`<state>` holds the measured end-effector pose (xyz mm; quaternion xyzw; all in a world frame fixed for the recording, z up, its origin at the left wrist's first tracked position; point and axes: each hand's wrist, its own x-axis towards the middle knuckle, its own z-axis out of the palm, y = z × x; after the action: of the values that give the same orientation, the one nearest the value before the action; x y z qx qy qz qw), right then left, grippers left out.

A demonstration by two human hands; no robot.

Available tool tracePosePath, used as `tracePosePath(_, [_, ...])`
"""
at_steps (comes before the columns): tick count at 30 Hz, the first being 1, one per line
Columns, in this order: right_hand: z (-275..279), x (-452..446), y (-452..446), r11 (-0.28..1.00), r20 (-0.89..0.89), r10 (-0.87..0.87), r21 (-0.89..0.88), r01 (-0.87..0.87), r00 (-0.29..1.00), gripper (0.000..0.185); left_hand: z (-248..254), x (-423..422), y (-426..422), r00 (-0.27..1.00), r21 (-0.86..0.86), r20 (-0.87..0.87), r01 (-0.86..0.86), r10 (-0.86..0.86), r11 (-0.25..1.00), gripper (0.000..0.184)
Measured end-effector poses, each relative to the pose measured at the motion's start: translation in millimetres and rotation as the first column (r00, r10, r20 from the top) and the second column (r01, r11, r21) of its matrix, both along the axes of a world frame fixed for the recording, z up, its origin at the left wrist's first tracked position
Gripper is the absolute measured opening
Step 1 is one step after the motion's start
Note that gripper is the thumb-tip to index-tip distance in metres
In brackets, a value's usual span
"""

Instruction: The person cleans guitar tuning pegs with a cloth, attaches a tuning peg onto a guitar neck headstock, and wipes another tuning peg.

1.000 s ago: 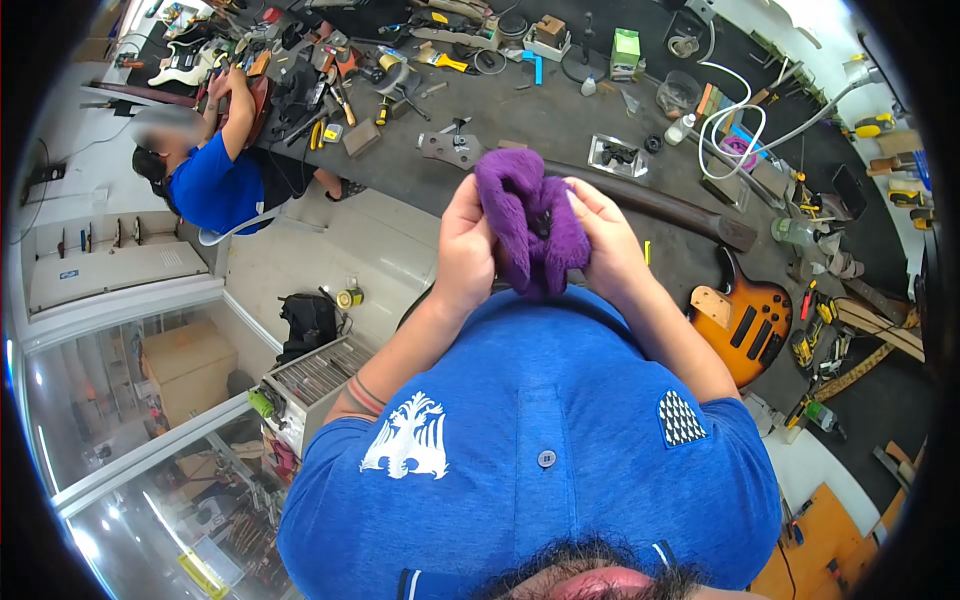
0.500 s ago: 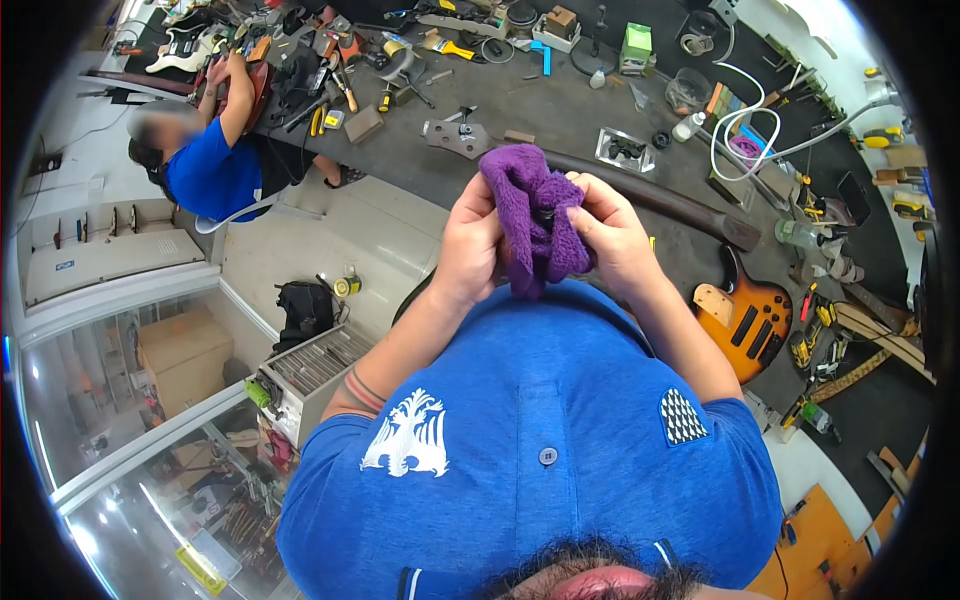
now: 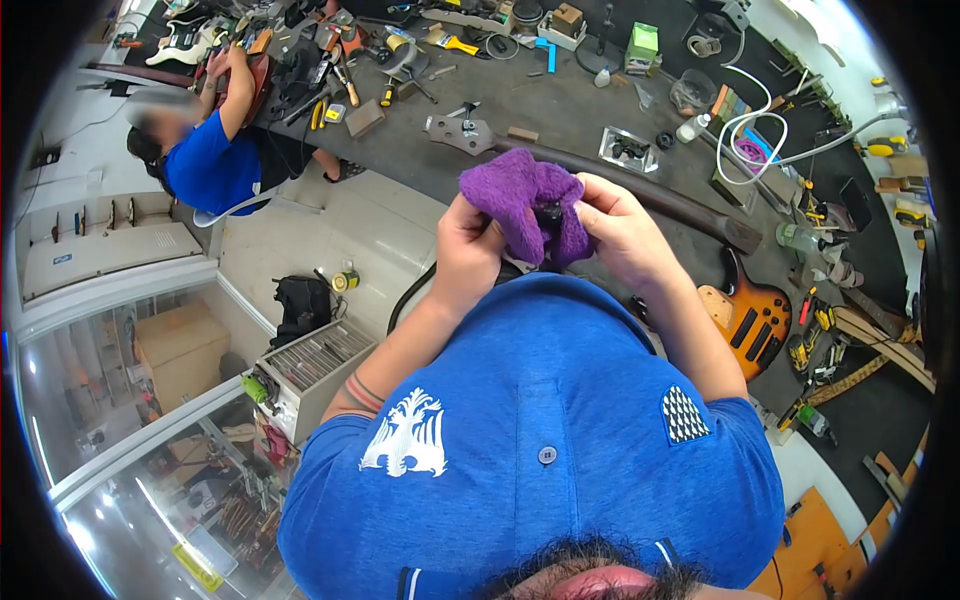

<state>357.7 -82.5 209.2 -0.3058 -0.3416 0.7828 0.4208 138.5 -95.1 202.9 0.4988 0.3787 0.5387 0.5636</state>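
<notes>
A fuzzy purple cloth (image 3: 515,195) is bunched up between my two hands, just in front of my chest. My left hand (image 3: 468,252) grips its left side, with the fingers partly hidden behind the folds. On the other side, my right hand (image 3: 622,228) pinches the cloth between thumb and fingers. A small dark object (image 3: 548,214) shows within the folds; its kind is unclear. Beyond the cloth lies a long dark guitar neck (image 3: 640,185) with its headstock (image 3: 460,133) to the left. A sunburst guitar body (image 3: 750,318) rests right of my right forearm.
The dark workbench (image 3: 400,150) holds a metal tray (image 3: 629,149) with small dark parts, a bottle (image 3: 692,127), a yellow brush (image 3: 455,43) and a coiled white cable (image 3: 735,150). At the upper left, another person (image 3: 215,165) in blue works over a reddish guitar body.
The purple cloth has been refolded and shifted slightly up and left. The dark object in its folds shows more now. My left hand has turned a little.
</notes>
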Motion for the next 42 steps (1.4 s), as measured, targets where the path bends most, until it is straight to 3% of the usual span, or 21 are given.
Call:
tracePosePath(2, [-27,-1,3,0.995,-0.069,-0.016,0.093,0.023,0.997,0.017,-2,0,4,0.999,0.01,-0.018,-0.03,0.03,1.0,0.031])
tracePosePath(5, [-11,-9,6,0.985,0.053,-0.158,0.072,0.153,0.986,0.012,5,-3,1,0.999,-0.028,0.03,-0.036,0.037,0.999,0.031])
tracePosePath(9, [1,-16,5,0.978,-0.098,-0.194,-0.101,0.184,0.976,0.033,1,0,10,0.992,-0.04,0.11,-0.061,0.065,0.997,0.031])
tracePosePath(10, [2,-17,4,0.979,-0.09,-0.186,-0.096,0.177,0.979,0.042,-1,0,9,0.993,-0.042,0.095,-0.059,0.063,0.997,0.031])
tracePosePath(13, [2,-18,1,0.993,-0.055,-0.119,-0.008,0.119,0.991,0.043,-3,3,6,0.997,-0.037,0.059,-0.047,0.049,0.998,0.03])
tracePosePath(18, [-6,-10,6,0.997,-0.092,-0.065,-0.045,0.061,0.994,0.018,-4,3,4,0.999,-0.031,0.021,-0.032,0.032,0.999,0.031])
tracePosePath(21, [-13,-11,7,0.993,-0.088,-0.108,-0.054,0.103,0.99,0.016,-7,5,7,0.999,0.039,-0.002,-0.051,0.051,0.998,0.031])
tracePosePath(24, [-7,-15,10,0.99,-0.169,-0.11,-0.108,0.093,0.979,0.04,-1,10,8,0.99,0.096,-0.044,-0.128,0.133,0.987,0.029])
tracePosePath(26, [-4,-10,9,0.987,-0.2,-0.017,-0.16,-0.016,0.98,0.055,-11,1,6,0.953,0.184,-0.255,-0.12,0.165,0.976,0.028])
tracePosePath(27, [-4,-7,10,0.985,-0.217,0.025,-0.162,-0.061,0.976,0.053,-13,-5,5,0.916,0.223,-0.356,-0.107,0.183,0.969,0.028])
tracePosePath(28, [-6,-4,10,0.979,-0.19,0.04,-0.188,-0.076,0.981,0.053,-9,-10,11,0.822,0.483,-0.499,0.003,0.273,0.875,0.032])
tracePosePath(32, [-15,4,14,0.948,-0.165,0.123,-0.271,-0.165,0.979,0.051,-8,-10,22,0.783,0.71,-0.522,0.18,0.338,0.681,0.044])
tracePosePath(36, [-18,1,12,0.953,-0.225,-0.015,-0.297,-0.054,0.974,0.033,-11,-10,26,0.731,0.573,-0.635,0.229,0.25,0.787,0.043])
tracePosePath(39, [-30,-3,12,0.953,-0.163,-0.174,-0.274,0.125,0.971,0.027,-15,0,29,0.715,0.563,-0.638,0.181,0.286,0.806,0.04])
tracePosePath(42, [-31,-3,13,0.955,-0.163,-0.19,-0.258,0.144,0.968,0.033,-17,11,28,0.728,0.565,-0.616,0.144,0.299,0.812,0.034])
